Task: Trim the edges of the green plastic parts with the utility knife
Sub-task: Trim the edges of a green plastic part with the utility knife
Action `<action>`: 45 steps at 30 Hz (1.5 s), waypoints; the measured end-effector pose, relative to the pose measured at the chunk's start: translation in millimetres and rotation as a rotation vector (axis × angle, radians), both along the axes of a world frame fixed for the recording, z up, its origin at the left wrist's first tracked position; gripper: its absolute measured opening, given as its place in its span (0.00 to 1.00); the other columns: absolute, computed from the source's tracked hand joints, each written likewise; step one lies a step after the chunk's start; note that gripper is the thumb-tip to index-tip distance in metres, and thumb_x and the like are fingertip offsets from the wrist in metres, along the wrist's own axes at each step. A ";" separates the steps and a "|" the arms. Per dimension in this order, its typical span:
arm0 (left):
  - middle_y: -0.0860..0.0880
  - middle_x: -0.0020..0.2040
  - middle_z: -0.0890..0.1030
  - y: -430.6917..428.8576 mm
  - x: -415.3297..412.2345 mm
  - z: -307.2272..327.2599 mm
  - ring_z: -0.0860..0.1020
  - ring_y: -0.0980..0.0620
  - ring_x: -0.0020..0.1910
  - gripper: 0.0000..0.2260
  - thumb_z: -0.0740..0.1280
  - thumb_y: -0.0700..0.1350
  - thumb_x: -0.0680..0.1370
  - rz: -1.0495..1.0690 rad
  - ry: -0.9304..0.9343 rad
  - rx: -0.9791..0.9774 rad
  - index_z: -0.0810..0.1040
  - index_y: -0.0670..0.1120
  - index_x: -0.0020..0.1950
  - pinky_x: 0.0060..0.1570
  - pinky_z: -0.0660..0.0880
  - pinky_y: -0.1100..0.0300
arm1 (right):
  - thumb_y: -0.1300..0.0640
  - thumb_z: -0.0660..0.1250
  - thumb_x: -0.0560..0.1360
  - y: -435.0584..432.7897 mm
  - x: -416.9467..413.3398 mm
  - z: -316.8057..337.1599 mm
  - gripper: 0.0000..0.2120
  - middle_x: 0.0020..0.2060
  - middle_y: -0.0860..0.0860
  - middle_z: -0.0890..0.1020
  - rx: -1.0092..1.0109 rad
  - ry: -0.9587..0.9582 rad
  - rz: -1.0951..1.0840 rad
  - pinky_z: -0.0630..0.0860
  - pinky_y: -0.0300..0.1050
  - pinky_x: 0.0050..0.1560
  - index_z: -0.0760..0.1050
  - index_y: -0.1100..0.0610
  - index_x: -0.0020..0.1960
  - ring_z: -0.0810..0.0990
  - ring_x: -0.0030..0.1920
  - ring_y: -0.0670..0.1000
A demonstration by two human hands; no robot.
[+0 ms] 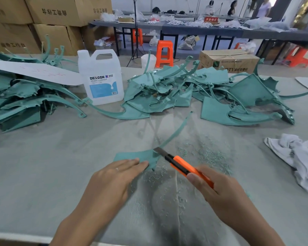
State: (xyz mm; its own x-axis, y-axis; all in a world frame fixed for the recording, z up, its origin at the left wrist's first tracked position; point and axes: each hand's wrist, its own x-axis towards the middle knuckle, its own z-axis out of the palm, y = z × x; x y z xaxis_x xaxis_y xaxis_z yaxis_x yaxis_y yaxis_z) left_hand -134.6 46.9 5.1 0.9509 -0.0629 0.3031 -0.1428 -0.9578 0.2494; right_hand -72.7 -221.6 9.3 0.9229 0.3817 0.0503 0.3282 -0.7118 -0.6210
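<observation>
**One head-worn camera, looking forward and down**

A single wide-angle view looks out from the person's head, tilted down over the grey table [43,166]. The left hand [112,180] and right hand [219,189] fill the lower frame, close to the lens. Piles of green parts [215,110] lie farther off at mid-frame, and the room's long benches [194,28] run across the top.

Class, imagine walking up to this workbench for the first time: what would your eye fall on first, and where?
The orange utility knife in the right hand stands out, near centre, its blade at the edge of a flat green plastic part that the left hand presses onto the grey table. Behind lie heaps of green plastic parts, left and right, with a white plastic jug labelled DEXCON between them.
</observation>
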 end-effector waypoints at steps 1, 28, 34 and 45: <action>0.54 0.54 0.86 -0.3 0.3 0.0 0.85 0.51 0.51 0.28 0.67 0.35 0.62 -0.010 -0.009 0.010 0.86 0.54 0.58 0.42 0.83 0.55 | 0.29 0.54 0.74 -1.0 2.0 0.1 0.20 0.32 0.42 0.79 0.000 -0.006 -0.002 0.68 0.39 0.32 0.73 0.43 0.49 0.77 0.32 0.44; 0.55 0.65 0.76 -14.3 14.8 -69.5 0.64 0.55 0.70 0.31 0.55 0.82 0.65 0.159 0.192 -0.238 0.69 0.55 0.42 0.65 0.64 0.55 | 0.27 0.51 0.73 -19.0 29.3 -32.0 0.25 0.34 0.47 0.80 -0.157 0.019 0.137 0.76 0.49 0.40 0.73 0.46 0.45 0.78 0.34 0.47; 0.57 0.67 0.74 -15.9 22.8 -87.7 0.61 0.59 0.71 0.24 0.64 0.73 0.66 0.208 0.088 -0.363 0.66 0.53 0.34 0.68 0.64 0.59 | 0.25 0.52 0.72 -19.7 41.2 -36.6 0.24 0.36 0.43 0.78 -0.246 0.000 0.230 0.70 0.41 0.37 0.73 0.44 0.46 0.76 0.37 0.46; 0.57 0.70 0.75 -10.4 27.6 -86.9 0.63 0.58 0.74 0.26 0.65 0.72 0.63 0.198 0.164 -0.391 0.68 0.50 0.31 0.71 0.64 0.54 | 0.30 0.54 0.77 -4.2 46.9 -47.4 0.20 0.34 0.45 0.79 -0.308 -0.106 0.155 0.75 0.47 0.42 0.73 0.45 0.51 0.78 0.36 0.46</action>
